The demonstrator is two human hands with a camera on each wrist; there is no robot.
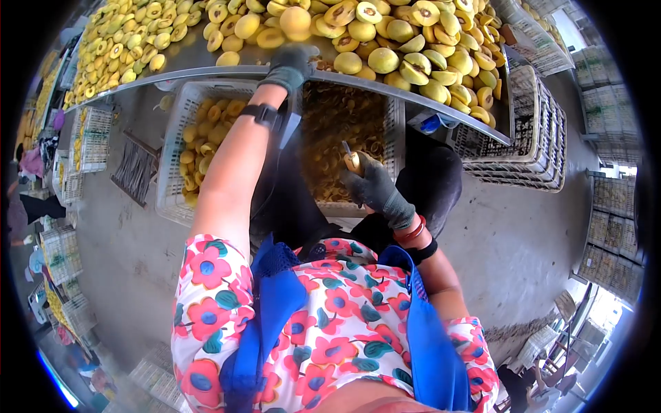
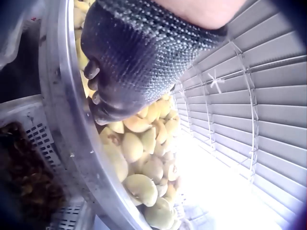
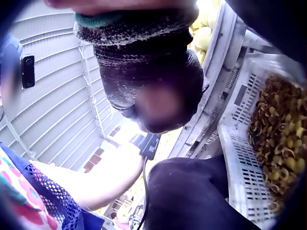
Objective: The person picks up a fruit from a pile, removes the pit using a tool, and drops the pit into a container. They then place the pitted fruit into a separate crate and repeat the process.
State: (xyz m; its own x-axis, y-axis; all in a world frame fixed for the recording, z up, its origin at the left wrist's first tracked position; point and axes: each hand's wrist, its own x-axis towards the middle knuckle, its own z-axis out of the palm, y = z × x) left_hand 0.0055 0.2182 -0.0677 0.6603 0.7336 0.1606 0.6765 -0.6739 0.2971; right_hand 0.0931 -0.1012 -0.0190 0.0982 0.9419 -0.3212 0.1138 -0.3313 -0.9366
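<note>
My left hand [image 1: 289,67], in a dark knit glove, is over the near metal edge of the fruit table [image 1: 206,70], just below a round yellow-orange fruit [image 1: 295,23]. In the left wrist view the fingers of that hand [image 2: 129,57] are loosely bent beside the halved fruit [image 2: 141,189], and no held piece shows. The gloved right hand [image 1: 375,184] grips a small tool [image 1: 352,162] with a pale handle, its thin metal tip pointing up above the crate of scraps [image 1: 394,131]. In the right wrist view the hand [image 3: 148,81] hides the tool.
A white crate [image 1: 167,162] of yellow fruit pieces stands left of the scraps. Stacked crates [image 1: 551,148] are to the right, beyond the knee. On the floor at the left lies a dark slatted rack [image 1: 134,168]. Other people and more crates are further off.
</note>
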